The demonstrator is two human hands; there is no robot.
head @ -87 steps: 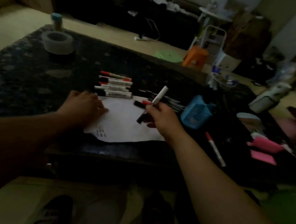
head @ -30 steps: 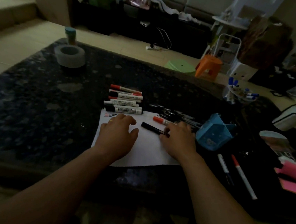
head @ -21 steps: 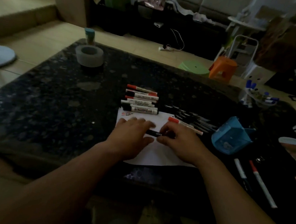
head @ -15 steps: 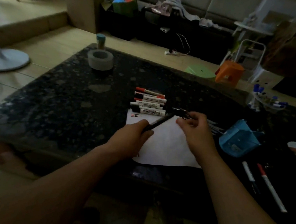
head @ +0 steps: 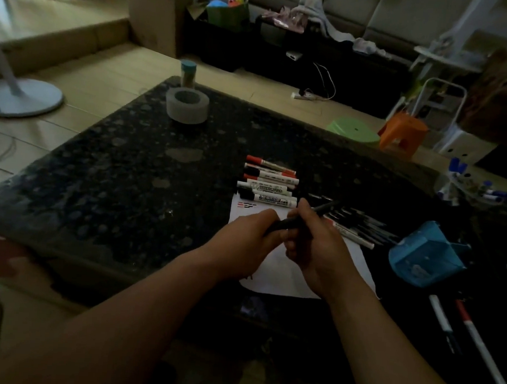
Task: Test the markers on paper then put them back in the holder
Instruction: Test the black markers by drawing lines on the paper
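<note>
Both hands hold one thin black marker [head: 320, 210] above the white paper [head: 282, 272]. My left hand [head: 247, 239] grips its lower end and my right hand [head: 315, 241] grips its middle, the upper end pointing up and right. The paper bears short red and black test strokes [head: 246, 205] near its top left corner. A row of several white markers with red or black caps [head: 269, 182] lies just beyond the paper. A pile of dark pens [head: 361, 225] lies to the right. The blue holder [head: 424, 259] lies tipped on its side right of the paper.
The dark speckled table [head: 128, 168] carries a grey tape roll [head: 187, 105] and a small jar [head: 188, 73] at its far left. Two slim markers [head: 461, 332] lie at the near right. A fan base [head: 19, 97], green stool [head: 354, 130] and orange stool [head: 401, 134] stand on the floor.
The hands picked the black marker off the paper and lifted it. My right hand, half a second ago at the marker's far end, now grips its middle beside the left.
</note>
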